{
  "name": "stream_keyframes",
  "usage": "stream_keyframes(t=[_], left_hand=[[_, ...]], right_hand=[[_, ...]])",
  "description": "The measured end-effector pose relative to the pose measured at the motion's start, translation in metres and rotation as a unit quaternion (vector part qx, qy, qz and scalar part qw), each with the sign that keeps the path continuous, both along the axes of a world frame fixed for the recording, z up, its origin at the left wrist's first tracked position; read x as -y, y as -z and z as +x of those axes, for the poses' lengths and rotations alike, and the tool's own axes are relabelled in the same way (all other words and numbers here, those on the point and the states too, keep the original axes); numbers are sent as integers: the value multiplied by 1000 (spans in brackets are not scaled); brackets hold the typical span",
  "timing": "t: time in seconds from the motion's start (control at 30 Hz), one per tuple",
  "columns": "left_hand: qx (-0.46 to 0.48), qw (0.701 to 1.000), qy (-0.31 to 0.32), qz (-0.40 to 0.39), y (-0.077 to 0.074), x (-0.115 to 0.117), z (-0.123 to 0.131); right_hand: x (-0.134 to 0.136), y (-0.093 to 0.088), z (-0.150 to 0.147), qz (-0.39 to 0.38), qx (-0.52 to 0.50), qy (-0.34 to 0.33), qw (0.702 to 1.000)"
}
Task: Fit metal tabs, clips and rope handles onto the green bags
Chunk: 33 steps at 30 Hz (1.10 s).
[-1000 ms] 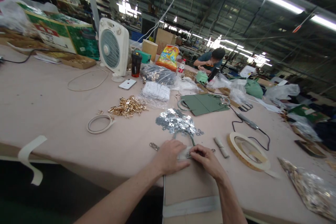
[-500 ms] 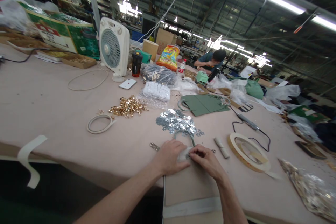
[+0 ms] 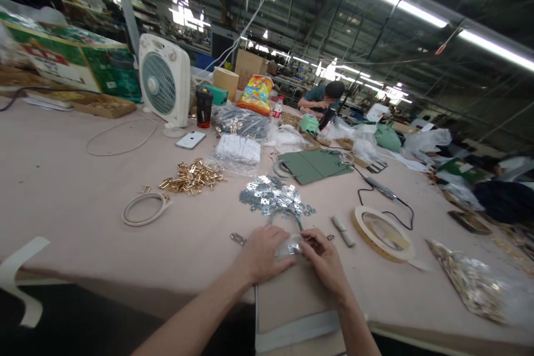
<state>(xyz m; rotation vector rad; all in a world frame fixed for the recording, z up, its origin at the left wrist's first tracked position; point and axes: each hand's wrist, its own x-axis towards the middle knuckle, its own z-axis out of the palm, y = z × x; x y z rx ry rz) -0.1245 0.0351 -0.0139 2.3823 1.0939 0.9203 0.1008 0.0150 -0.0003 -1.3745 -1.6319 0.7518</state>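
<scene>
A beige bag panel (image 3: 298,296) with pale bands lies over the table's front edge, a curved green handle (image 3: 299,223) at its far end. My left hand (image 3: 262,254) rests flat on the panel's left side, fingers stretched and thumb pointing right. On the panel between my hands sits a small silver metal plate (image 3: 293,248). My right hand (image 3: 324,260) is curled at the panel's right edge, its thumb tip beside the plate; what its fingers pinch is hidden. Just beyond the handle is a pile of similar silver plates (image 3: 273,196).
Left of the plates are gold-coloured fittings (image 3: 192,177) and a thin tape roll (image 3: 144,209). On the right lie a wide tape roll (image 3: 381,233), a corded tool (image 3: 379,187) and a bag of metal parts (image 3: 467,281). Beyond are green panels (image 3: 315,166), a fan (image 3: 164,80) and a seated person (image 3: 323,97).
The view has turned slightly right. My right fingertips have shifted off the small metal plate, which now shows fully. My left hand stays pressed on the panel.
</scene>
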Motion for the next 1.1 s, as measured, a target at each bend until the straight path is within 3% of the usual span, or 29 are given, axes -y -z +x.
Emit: stream_keyframes(t=[0.1, 0.17, 0.23, 0.3, 0.43, 0.53, 0.8, 0.97, 1.1], left_hand=[[-2, 1000, 5, -1, 2, -1, 0], [-3, 1000, 7, -2, 3, -1, 0], [-4, 1000, 3, -4, 4, -1, 1], [-6, 1000, 0, -4, 5, -2, 1], [-15, 1000, 8, 18, 2, 0, 1], [-37, 998, 24, 50, -5, 4, 4], [-109, 987, 102, 65, -25, 18, 57], [-111, 990, 79, 39, -16, 18, 76], [-100, 993, 59, 34, -12, 19, 77]], right_hand=[[-5, 9, 27, 82, -61, 191, 976], [-14, 14, 48, 144, -19, 311, 939], [-24, 20, 68, 185, 58, 369, 909], [-32, 30, 85, 172, 117, 380, 901], [-40, 50, 103, 79, 147, 347, 923], [-42, 59, 106, 79, 145, 335, 928], [-38, 59, 112, 91, 108, 350, 926], [-32, 53, 119, 85, -57, 399, 911], [-26, 47, 117, 103, -201, 380, 897]])
